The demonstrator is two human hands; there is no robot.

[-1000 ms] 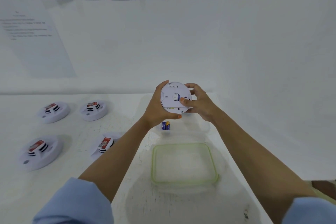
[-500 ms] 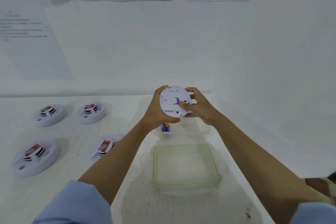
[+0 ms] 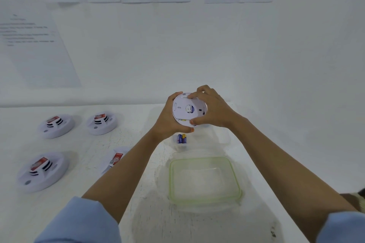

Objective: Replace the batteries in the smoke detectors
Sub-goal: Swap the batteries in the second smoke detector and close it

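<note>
White plastic smoke detector is held up above the tabletop between both hands, with its flat back side turned to the camera. The left hand grips its left and lower edge, and the right hand grips its right side, with fingers curled over the top edge and the thumb at the bottom. Just below the hands two batteries lie side by side, behind a green-rimmed clear lid, and four other smoke detectors rest well to the left.
</note>
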